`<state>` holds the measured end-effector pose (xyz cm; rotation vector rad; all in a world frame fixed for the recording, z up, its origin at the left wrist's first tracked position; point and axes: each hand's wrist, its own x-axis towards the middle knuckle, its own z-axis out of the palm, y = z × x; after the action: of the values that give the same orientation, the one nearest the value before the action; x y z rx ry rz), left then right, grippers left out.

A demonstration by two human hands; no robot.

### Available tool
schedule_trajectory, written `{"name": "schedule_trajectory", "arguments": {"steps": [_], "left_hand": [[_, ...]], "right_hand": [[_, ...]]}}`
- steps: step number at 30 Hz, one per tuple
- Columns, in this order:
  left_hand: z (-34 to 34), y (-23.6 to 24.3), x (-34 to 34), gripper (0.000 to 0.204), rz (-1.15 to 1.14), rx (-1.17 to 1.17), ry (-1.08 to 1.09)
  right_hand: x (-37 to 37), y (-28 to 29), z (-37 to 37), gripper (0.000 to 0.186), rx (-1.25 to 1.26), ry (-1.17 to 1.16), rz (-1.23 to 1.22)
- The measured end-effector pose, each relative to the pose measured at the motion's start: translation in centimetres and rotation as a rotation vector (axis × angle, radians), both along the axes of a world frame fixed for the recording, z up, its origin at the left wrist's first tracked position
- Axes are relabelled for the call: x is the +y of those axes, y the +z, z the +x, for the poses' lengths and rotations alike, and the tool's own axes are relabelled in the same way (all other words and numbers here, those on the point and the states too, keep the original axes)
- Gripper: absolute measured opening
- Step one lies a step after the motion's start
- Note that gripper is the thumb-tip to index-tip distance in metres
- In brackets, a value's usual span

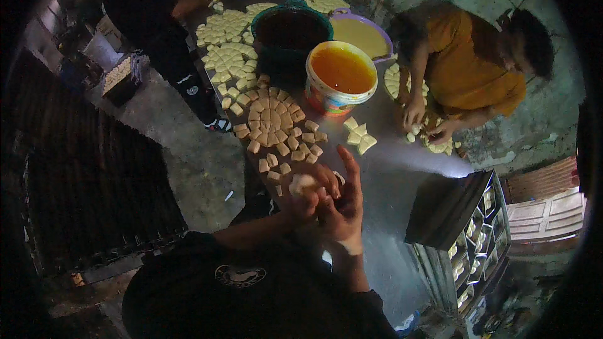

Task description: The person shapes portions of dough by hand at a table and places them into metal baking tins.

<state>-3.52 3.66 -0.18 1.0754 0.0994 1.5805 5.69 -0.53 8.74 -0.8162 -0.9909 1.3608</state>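
Observation:
Over the table's near edge, my two hands are pressed together. My left hand [308,206] is closed around a pale piece of dough [301,183], its fingers bent toward the other palm. Against it rests my right hand [344,210], index finger stretched upward and thumb on the left fingers; a pale bit of dough [340,177] shows between the hands. Just beyond my left hand lie several loose brown dough pieces [292,143], beside a round of cut brown dough [271,119]. A small cluster of pale dough pieces [360,136] sits farther right.
A bucket of orange liquid [342,69], a dark green tub [292,28] and a purple-rimmed basin [364,34] stand mid-table. Pale cut dough [229,56] covers the far left. Across the table, a person in orange [468,63] handles dough. Metal molds [474,245] holding dough are stacked right.

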Motion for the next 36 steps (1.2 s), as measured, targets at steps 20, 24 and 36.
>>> {"name": "schedule_trajectory", "arguments": {"steps": [20,24,36], "left_hand": [[-12.8,-5.3,14.3,0.026,-0.696,0.51,0.005],[-14.0,-6.1,16.1,0.025,-0.781,0.53,-0.003],[-14.2,2.7,17.6,0.035,-0.797,0.192,-0.441]], "right_hand": [[35.9,-9.1,2.4,0.049,-1.914,0.157,0.327],[35.7,-6.7,2.3,0.034,-1.552,0.106,0.21],[24.6,1.3,-3.7,0.025,-0.156,0.0,-0.374]]}}
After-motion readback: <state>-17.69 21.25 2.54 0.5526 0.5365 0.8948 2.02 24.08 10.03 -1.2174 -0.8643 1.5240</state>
